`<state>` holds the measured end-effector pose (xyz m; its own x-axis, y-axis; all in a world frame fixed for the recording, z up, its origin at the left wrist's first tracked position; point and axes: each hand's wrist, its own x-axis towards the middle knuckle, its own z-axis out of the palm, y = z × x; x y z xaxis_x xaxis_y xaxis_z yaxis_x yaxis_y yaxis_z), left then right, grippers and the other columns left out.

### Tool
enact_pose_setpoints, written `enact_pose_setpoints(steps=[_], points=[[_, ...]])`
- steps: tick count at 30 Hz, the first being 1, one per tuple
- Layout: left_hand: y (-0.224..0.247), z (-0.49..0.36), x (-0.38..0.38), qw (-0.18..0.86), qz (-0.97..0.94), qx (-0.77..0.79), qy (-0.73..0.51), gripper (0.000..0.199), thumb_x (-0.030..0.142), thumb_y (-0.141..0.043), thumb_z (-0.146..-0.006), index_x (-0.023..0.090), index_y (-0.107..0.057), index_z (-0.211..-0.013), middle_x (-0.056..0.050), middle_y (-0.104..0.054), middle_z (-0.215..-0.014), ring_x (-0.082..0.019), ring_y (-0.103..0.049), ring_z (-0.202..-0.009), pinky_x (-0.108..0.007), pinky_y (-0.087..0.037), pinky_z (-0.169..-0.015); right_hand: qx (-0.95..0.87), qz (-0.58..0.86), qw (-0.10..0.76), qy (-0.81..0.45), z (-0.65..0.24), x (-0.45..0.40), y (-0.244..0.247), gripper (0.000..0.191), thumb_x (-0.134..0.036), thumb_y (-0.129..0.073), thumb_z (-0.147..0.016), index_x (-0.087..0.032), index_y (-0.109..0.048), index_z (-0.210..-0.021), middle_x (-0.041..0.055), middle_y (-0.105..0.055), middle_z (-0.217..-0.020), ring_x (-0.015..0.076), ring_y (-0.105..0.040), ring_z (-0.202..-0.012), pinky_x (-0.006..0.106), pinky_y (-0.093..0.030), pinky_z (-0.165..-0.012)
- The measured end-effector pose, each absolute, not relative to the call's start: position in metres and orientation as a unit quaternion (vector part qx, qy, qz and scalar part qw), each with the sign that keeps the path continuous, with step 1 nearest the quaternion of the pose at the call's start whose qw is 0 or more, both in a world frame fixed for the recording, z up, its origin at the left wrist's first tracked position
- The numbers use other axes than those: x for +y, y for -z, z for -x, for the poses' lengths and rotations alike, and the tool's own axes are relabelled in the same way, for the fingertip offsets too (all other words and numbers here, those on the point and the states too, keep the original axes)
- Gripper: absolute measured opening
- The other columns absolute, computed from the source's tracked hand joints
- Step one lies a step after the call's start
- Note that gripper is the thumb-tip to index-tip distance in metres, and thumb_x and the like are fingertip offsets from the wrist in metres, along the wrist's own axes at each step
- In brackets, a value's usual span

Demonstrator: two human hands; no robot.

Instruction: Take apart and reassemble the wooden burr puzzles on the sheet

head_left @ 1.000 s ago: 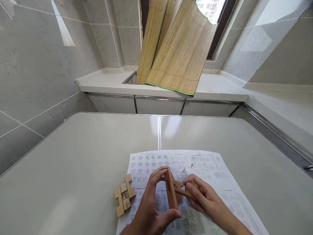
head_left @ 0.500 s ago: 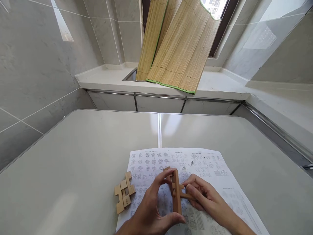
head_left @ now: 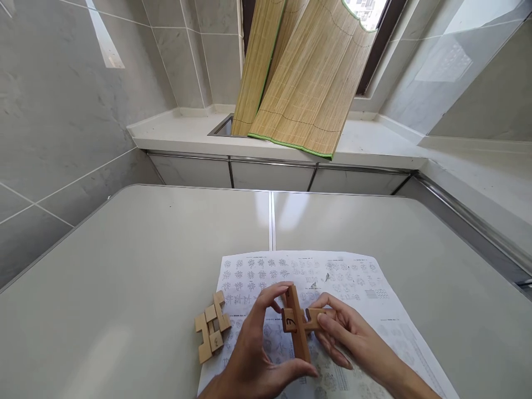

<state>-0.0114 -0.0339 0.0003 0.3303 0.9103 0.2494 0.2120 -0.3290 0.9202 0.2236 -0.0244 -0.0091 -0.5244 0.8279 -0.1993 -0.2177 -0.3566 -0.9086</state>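
My left hand (head_left: 266, 349) holds a long brown wooden puzzle piece (head_left: 300, 339) nearly upright, index finger at its top end and thumb at its lower end. My right hand (head_left: 343, 332) pinches a notched wooden puzzle piece (head_left: 312, 320) that lies crosswise through the upright one. Its left end, with a dark mark on it, sticks out past the upright piece. Both are held above a large white sheet (head_left: 332, 277) printed with rows of small diagrams. Left of the hands, several lighter interlocking wooden pieces (head_left: 211, 327) lie together, partly over the sheet's left edge.
The pale table (head_left: 124, 266) has a white seam (head_left: 271, 221) down its middle. Behind it runs a white ledge (head_left: 178, 133), with a bamboo blind (head_left: 311, 88) hanging over it from the window. Grey tiled walls (head_left: 75, 111) stand on the sides.
The crosswise piece has turned, and its marked left end now sticks out further left of the upright piece. My right hand's lower fingers have loosened. The lighter pieces have stayed put.
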Motion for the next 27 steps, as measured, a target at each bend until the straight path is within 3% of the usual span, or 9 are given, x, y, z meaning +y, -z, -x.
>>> enact_pose_setpoints(steps=[3, 9, 15, 27], points=[[-0.001, 0.010, -0.035, 0.419, -0.700, 0.413, -0.405, 0.098, 0.050, -0.095, -0.073, 0.035, -0.040, -0.153, -0.014, -0.055, -0.151, -0.039, -0.061, -0.128, -0.054, -0.055, -0.105, -0.453, 0.340, 0.343, -0.749, -0.223, -0.025, 0.010, 0.033, -0.051, -0.058, -0.108, -0.018, -0.059, -0.105, -0.0088, -0.054, -0.059, 0.0030, -0.032, -0.038, 0.018, -0.027, -0.042], [-0.001, 0.006, -0.036, 0.476, -0.709, 0.384, -0.351, 0.114, 0.038, -0.102, -0.063, 0.043, -0.035, -0.155, -0.007, -0.060, -0.149, -0.034, -0.064, -0.130, -0.050, -0.053, -0.113, -0.459, 0.304, 0.319, -0.771, -0.216, -0.028, 0.014, 0.032, -0.050, -0.061, -0.107, -0.020, -0.052, -0.100, -0.0064, -0.061, -0.064, 0.0027, -0.042, -0.037, 0.015, -0.026, -0.039], [0.000, 0.007, -0.035, 0.456, -0.714, 0.373, -0.378, 0.112, 0.040, -0.101, -0.067, 0.042, -0.033, -0.155, -0.008, -0.054, -0.158, -0.037, -0.049, -0.149, -0.055, -0.045, -0.122, -0.461, 0.312, 0.323, -0.765, -0.213, -0.030, 0.012, 0.035, -0.054, -0.059, -0.106, -0.020, -0.052, -0.101, -0.0053, -0.062, -0.066, 0.0046, -0.049, -0.040, 0.015, -0.032, -0.040], [0.000, 0.007, -0.035, 0.461, -0.728, 0.361, -0.355, 0.117, 0.036, -0.101, -0.067, 0.044, -0.028, -0.158, -0.008, -0.057, -0.154, -0.035, -0.059, -0.141, -0.053, -0.049, -0.120, -0.470, 0.301, 0.318, -0.767, -0.216, -0.029, 0.008, 0.036, -0.055, -0.060, -0.105, -0.021, -0.051, -0.100, -0.0041, -0.065, -0.067, 0.0042, -0.048, -0.038, 0.015, -0.029, -0.039]])
